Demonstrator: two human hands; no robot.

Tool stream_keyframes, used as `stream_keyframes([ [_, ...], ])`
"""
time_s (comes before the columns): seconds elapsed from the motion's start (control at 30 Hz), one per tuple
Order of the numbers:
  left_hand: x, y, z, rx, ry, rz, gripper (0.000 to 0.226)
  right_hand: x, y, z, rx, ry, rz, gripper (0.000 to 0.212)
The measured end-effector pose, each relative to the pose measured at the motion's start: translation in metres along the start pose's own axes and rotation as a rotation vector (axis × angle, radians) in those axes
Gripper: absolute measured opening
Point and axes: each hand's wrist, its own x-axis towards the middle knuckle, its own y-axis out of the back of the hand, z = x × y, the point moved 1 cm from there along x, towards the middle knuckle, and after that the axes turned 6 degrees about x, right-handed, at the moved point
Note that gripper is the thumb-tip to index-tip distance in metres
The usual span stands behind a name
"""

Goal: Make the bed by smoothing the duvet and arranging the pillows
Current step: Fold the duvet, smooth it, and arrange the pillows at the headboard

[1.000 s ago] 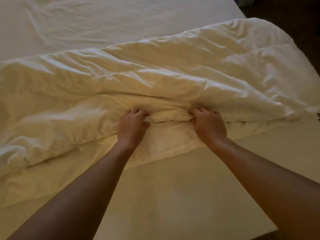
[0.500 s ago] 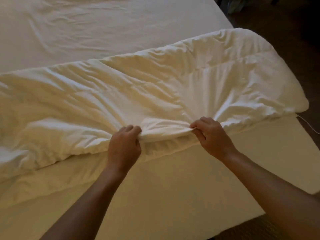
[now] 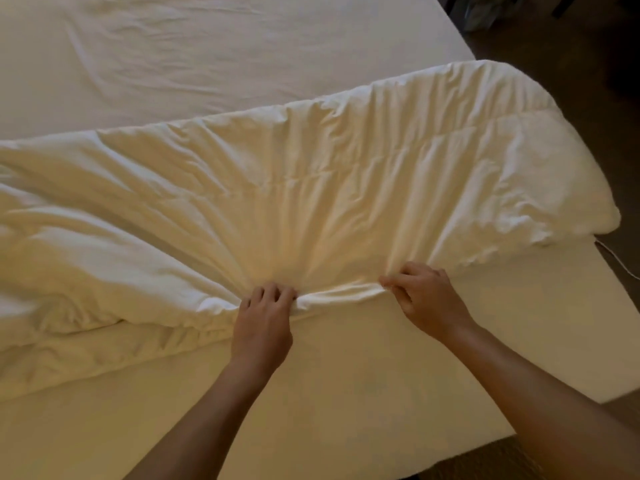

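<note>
I see both hands, left hand (image 3: 263, 320) and right hand (image 3: 424, 296), clenched on the duvet (image 3: 311, 188) edge, now dragged toward six o'clock, unfolding it across the bed (image 3: 346, 393); spreading has begun.

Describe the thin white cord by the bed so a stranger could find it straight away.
Start at the bed and follow its right edge to where the bunched white duvet hangs over the side. Just below that overhanging corner, a thin white cord runs across the dark floor. It is the only slim line there; everything else pale nearby is broad fabric.
</note>
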Motion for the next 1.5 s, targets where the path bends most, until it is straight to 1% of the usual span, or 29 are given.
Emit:
stream_keyframes([
  [0.03,0.004,0.005,0.002,-0.023,0.023,-0.023,0.038,0.005,0.005,-0.004,0.040,-0.020,-0.009,0.023],
  [0.1,0.015,0.020,0.010,-0.116,0.053,0.008,0.036,0.017,0.019,-0.015,0.118,-0.025,0.058,0.034],
  [0.17,0.030,0.036,0.025,-0.221,0.042,0.080,0.040,0.033,0.029,-0.024,0.148,-0.034,0.166,0.041],
  [0.23,0.048,0.042,0.043,-0.277,0.019,0.135,0.049,0.052,0.030,-0.028,0.135,-0.079,0.199,0.048],
  [0.3,0.069,0.037,0.060,-0.274,0.003,0.148,0.056,0.070,0.021,-0.029,0.073,-0.086,0.151,0.058],
  [0.37,0.083,0.018,0.070,-0.239,-0.001,0.107,0.060,0.082,0.003,-0.022,-0.015,-0.036,0.060,0.065],
  [0.43,0.090,-0.007,0.067,-0.184,0.015,0.069,0.062,0.086,-0.015,-0.006,-0.124,0.013,-0.035,0.072],
  [0.5,0.086,-0.030,0.057,-0.107,0.039,0.036,0.065,0.085,-0.025,0.019,-0.245,0.016,-0.069,0.078],
  [0.57,0.078,-0.044,0.045,-0.053,0.099,0.020,0.067,0.084,-0.023,0.049,-0.327,-0.054,-0.045,0.080],
  [0.67,0.065,-0.048,0.033,-0.007,0.225,-0.003,0.069,0.081,-0.002,0.093,-0.366,-0.258,0.022,0.084],
  [0.77,0.067,-0.032,0.014,-0.014,0.400,0.001,0.072,0.091,0.034,0.115,-0.307,-0.549,0.149,0.090],
  [0.8,0.076,-0.022,0.007,-0.035,0.445,0.008,0.073,0.103,0.046,0.114,-0.251,-0.604,0.183,0.090],
  [0.83,0.089,-0.011,0.002,-0.059,0.465,0.017,0.073,0.119,0.056,0.107,-0.192,-0.602,0.196,0.086],
  [0.87,0.106,0.002,0.002,-0.084,0.456,0.036,0.072,0.136,0.061,0.095,-0.145,-0.535,0.191,0.081],
  [0.97,0.173,0.035,0.026,-0.175,0.331,0.125,0.069,0.186,0.057,0.040,-0.082,-0.180,0.137,0.074],
  [1.03,0.205,0.043,0.046,-0.210,0.222,0.141,0.065,0.203,0.042,0.009,-0.076,-0.009,0.076,0.072],
  [1.1,0.227,0.030,0.044,-0.179,0.127,0.107,0.064,0.220,0.024,0.006,-0.121,0.112,0.002,0.072],
  [1.2,0.239,-0.005,-0.002,-0.023,0.060,0.083,0.065,0.241,0.009,0.049,-0.300,0.229,-0.049,0.076],
  [1.27,0.241,-0.022,-0.038,0.052,0.106,0.080,0.066,0.253,0.016,0.092,-0.409,0.167,-0.044,0.079],
  [1.3,0.241,-0.025,-0.054,0.062,0.174,0.084,0.066,0.258,0.023,0.110,-0.433,0.095,-0.019,0.081],
  [1.37,0.245,-0.021,-0.077,0.044,0.370,0.082,0.068,0.269,0.039,0.129,-0.429,-0.109,0.052,0.084],
  [1.43,0.256,-0.007,-0.081,-0.020,0.531,0.094,0.071,0.284,0.049,0.119,-0.326,-0.314,0.140,0.089],
  [1.47,0.265,0.003,-0.075,-0.057,0.538,0.133,0.071,0.293,0.052,0.103,-0.272,-0.329,0.185,0.090],
  [1.5,0.277,0.015,-0.065,-0.091,0.482,0.182,0.070,0.304,0.053,0.082,-0.233,-0.278,0.208,0.088],
])
